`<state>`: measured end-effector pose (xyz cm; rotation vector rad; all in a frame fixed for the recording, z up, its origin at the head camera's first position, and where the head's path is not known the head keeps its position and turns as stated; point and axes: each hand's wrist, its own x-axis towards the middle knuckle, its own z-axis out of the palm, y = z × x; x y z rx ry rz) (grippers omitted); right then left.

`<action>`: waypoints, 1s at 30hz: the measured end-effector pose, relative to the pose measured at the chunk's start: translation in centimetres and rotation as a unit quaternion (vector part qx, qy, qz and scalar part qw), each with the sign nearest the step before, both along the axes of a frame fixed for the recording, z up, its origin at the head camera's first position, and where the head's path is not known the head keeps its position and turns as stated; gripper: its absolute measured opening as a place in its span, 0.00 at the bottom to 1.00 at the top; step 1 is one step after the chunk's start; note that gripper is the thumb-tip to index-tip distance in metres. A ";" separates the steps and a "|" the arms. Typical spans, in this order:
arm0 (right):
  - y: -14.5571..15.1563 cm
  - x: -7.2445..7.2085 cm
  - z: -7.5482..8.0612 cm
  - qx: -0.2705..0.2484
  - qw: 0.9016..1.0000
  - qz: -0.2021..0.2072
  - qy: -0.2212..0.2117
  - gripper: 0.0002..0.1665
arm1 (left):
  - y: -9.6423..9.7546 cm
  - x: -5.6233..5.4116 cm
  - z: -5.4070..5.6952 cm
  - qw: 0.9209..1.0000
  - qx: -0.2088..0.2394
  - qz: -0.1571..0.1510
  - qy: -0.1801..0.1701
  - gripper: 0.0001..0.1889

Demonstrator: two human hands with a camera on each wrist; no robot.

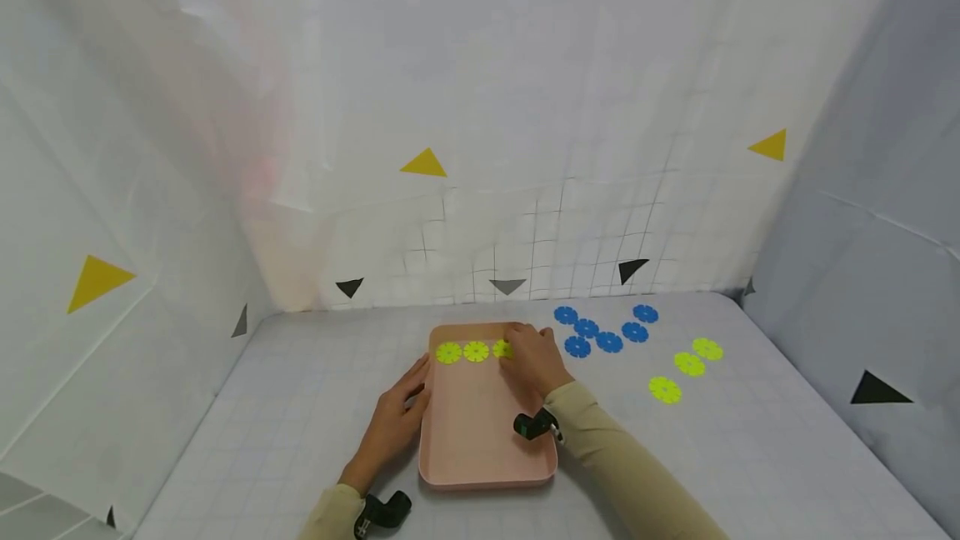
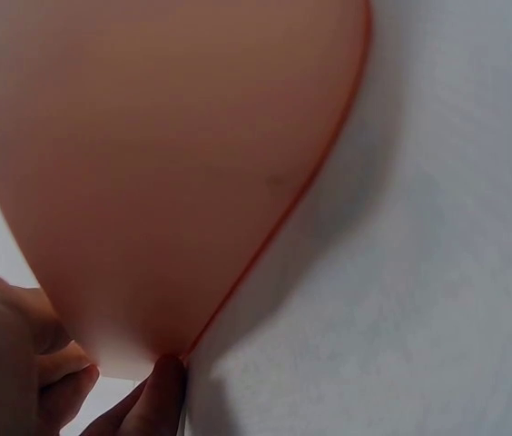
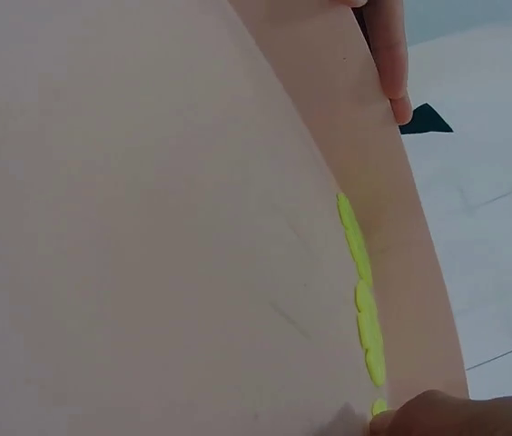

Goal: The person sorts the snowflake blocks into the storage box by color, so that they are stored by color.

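A pink rectangular tray (image 1: 480, 415) lies between my hands in the head view. Along its far end runs a row of notched yellow discs: one at the left (image 1: 448, 352), one beside it, and a third yellow disc (image 1: 502, 348) partly covered by my right hand (image 1: 536, 361). The right thumb and fingers pinch that third disc close to the far wall. My left hand (image 1: 395, 415) rests against the tray's left side, fingers extended along the outer wall. In the right wrist view, the yellow discs (image 3: 365, 309) appear nearly edge-on, with a fingertip at the lowest one.
Several blue notched discs (image 1: 609, 342) lie loose on the white table (image 1: 300, 407), beyond the tray to the right. Nearer the right side are three more yellow discs (image 1: 665, 390). White sheeted walls with yellow and black triangles enclose the table at the back and sides.
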<state>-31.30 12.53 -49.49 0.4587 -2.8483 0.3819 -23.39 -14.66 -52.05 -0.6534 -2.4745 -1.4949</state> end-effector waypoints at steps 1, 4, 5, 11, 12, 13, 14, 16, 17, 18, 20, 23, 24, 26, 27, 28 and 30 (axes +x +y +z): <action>0.1 0.1 0.1 -0.008 1.000 0.000 -0.005 0.14 | 0.0 0.0 0.0 1.000 0.000 -0.001 -0.001 0.27; 0.7 0.4 0.5 -0.063 0.998 -0.002 -0.022 0.15 | 0.1 0.0 0.1 1.000 0.001 -0.004 -0.006 0.27; 1.0 0.6 0.6 -0.089 0.996 0.000 -0.027 0.16 | 0.1 0.0 0.1 1.000 0.001 -0.004 -0.008 0.27; 2.8 1.9 2.3 -0.232 0.971 0.043 -0.026 0.16 | -0.2 -0.1 0.1 1.000 -0.004 0.001 -0.021 0.28; 3.1 2.1 2.6 -0.240 0.969 0.050 -0.023 0.16 | -0.2 -0.1 0.1 1.000 -0.005 0.002 -0.020 0.28; 3.5 2.2 2.8 -0.241 0.969 0.055 -0.020 0.16 | -0.3 -0.2 0.0 1.000 -0.005 0.003 -0.016 0.28; 3.8 2.3 3.0 -0.243 0.968 0.060 -0.019 0.16 | -0.3 -0.2 0.0 1.000 -0.005 0.004 -0.012 0.28; 4.3 2.4 3.2 -0.239 0.969 0.060 -0.017 0.16 | -0.5 -0.1 -0.1 1.000 -0.002 0.007 -0.005 0.28; 4.6 2.5 3.4 -0.238 0.969 0.060 -0.018 0.16 | -0.6 -0.1 -0.2 1.000 -0.001 0.008 -0.002 0.28; 4.8 2.5 3.5 -0.238 0.969 0.058 -0.022 0.16 | -0.6 0.0 -0.2 1.000 0.001 0.009 0.001 0.28; 5.4 2.7 3.7 -0.236 0.970 0.051 -0.026 0.17 | -0.7 0.1 -0.3 1.000 0.004 0.011 0.008 0.28; 6.4 3.0 4.0 -0.230 0.972 0.038 -0.024 0.17 | -0.7 0.0 -0.4 1.000 0.003 0.013 0.019 0.27; 6.7 3.1 4.0 -0.231 0.972 0.032 -0.023 0.17 | -0.6 0.0 -0.4 1.000 0.003 0.013 0.023 0.27; 7.3 3.4 4.2 -0.231 0.973 0.023 -0.020 0.17 | -0.6 -0.1 -0.4 0.999 0.001 0.013 0.032 0.27; 7.6 3.6 4.2 -0.231 0.973 0.018 -0.019 0.17 | -0.5 -0.1 -0.4 0.999 0.001 0.013 0.032 0.27; 7.9 3.7 4.2 -0.230 0.973 0.015 -0.018 0.17 | -0.5 -0.2 -0.4 0.999 0.001 0.013 0.034 0.26; 8.5 4.0 4.1 -0.229 0.973 0.007 -0.017 0.17 | -0.5 -0.2 -0.3 0.999 0.002 0.013 0.033 0.27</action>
